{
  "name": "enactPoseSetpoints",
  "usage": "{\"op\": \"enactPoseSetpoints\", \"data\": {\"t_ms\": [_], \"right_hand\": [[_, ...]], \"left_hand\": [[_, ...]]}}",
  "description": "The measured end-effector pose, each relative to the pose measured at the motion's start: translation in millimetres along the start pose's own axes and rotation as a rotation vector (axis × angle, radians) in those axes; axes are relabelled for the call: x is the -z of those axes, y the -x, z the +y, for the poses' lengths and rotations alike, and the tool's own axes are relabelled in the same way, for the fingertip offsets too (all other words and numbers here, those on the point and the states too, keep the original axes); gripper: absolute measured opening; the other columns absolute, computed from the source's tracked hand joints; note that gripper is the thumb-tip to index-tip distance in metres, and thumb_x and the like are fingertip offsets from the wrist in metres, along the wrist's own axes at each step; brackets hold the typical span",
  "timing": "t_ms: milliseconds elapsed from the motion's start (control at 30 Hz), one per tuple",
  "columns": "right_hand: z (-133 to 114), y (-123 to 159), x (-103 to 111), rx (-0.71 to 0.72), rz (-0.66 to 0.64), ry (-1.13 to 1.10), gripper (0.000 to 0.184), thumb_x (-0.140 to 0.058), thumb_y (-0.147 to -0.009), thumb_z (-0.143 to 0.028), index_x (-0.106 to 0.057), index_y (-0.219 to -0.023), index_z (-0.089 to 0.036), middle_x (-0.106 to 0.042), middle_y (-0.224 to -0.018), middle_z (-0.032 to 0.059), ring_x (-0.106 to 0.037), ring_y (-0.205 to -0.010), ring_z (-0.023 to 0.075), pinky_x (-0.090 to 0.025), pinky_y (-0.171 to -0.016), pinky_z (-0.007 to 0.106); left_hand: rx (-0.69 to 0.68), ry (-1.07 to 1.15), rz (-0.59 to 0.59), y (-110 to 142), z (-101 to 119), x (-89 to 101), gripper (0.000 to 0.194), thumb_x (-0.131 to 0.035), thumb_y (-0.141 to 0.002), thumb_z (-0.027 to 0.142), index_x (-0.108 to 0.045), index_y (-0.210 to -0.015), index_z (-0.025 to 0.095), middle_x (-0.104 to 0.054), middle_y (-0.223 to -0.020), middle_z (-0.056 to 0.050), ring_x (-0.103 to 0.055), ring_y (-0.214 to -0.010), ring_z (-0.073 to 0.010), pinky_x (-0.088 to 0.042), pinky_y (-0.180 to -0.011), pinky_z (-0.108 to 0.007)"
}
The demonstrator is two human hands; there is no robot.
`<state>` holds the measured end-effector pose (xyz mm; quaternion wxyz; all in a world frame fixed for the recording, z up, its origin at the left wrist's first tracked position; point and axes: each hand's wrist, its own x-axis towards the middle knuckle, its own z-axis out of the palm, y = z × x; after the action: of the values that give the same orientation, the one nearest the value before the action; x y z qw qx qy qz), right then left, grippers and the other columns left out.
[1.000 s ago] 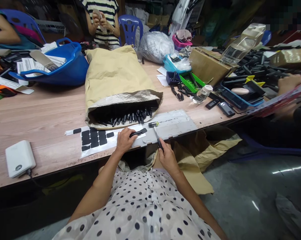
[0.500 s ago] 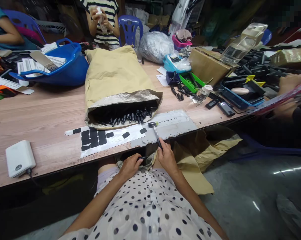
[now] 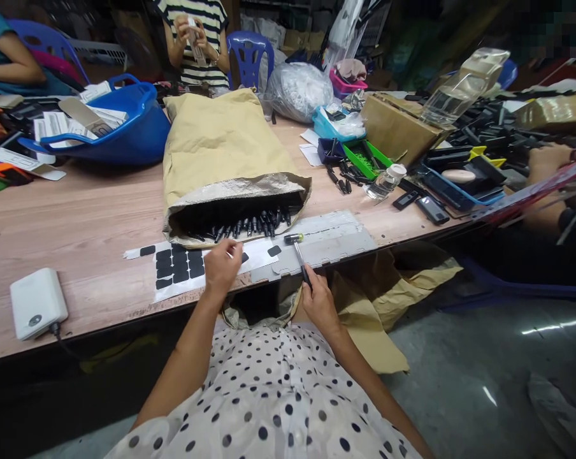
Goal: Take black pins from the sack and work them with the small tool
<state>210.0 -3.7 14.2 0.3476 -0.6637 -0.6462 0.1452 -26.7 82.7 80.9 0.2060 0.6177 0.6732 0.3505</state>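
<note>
My right hand (image 3: 320,299) grips the black handle of a small hammer (image 3: 298,252), whose black-and-yellow head rests over a grey board (image 3: 333,239) at the table edge. Raised over the white sheet is my left hand (image 3: 223,266), its fingers loosely bent and apart, with nothing visible in them. It is just below the mouth of a large tan paper bag (image 3: 221,137). Inside that mouth lie several black pen-like parts (image 3: 252,225). Black rounded stickers (image 3: 180,262) sit in rows on the white sheet (image 3: 211,280), left of my left hand.
An open paper bag (image 3: 364,306) hangs below the table edge by my lap. A white power bank (image 3: 38,304) with a cable lies left; a blue basket (image 3: 139,127) of boxes stands behind. Bottles, trays and a carton (image 3: 396,131) crowd the right. Other people sit around the table.
My left hand has left the lap bag, where it held a dark object, and risen to the sheet near the tan bag's mouth; the object no longer shows. My right hand stays on the hammer.
</note>
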Motion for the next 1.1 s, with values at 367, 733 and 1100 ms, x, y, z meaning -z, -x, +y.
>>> {"op": "enactPoseSetpoints", "data": {"t_ms": [367, 733, 1100], "right_hand": [[-1, 0, -1, -0.004, 0.011, -0.024, 0.052, -0.041, -0.093, -0.020, -0.055, -0.143, -0.020, -0.070, -0.110, 0.0118, -0.065, -0.104, 0.0253, -0.057, -0.093, 0.042], [-4, 0, 3, -0.033, 0.003, -0.029, 0.050, -0.043, -0.093, -0.022, -0.057, -0.141, -0.020, -0.071, -0.110, 0.0120, -0.064, -0.106, 0.0261, -0.056, -0.095, 0.043], [0, -1, 0, -0.094, 0.051, -0.137, 0.048, -0.053, -0.090, -0.029, -0.059, -0.137, -0.021, -0.069, -0.123, 0.0121, -0.065, -0.114, 0.0259, -0.055, -0.099, 0.043]], "left_hand": [[0.368, -0.221, 0.271, -74, -18, 2.5, 0.018, -0.071, -0.076, 0.034, -0.057, -0.074, 0.021, -0.062, -0.090, -0.012, -0.063, -0.097, -0.0366, -0.052, -0.082, -0.051], [-0.238, -0.106, -0.073, 9, -5, -17.9, 0.011, -0.061, -0.090, 0.032, -0.065, -0.097, 0.024, -0.070, -0.093, -0.004, -0.064, -0.089, -0.0219, -0.049, -0.077, -0.031], [-0.308, -0.116, -0.197, 15, -15, -39.9, 0.009, -0.066, -0.087, 0.031, -0.069, -0.093, 0.025, -0.066, -0.090, -0.002, -0.062, -0.085, -0.0201, -0.048, -0.073, -0.030]]}}
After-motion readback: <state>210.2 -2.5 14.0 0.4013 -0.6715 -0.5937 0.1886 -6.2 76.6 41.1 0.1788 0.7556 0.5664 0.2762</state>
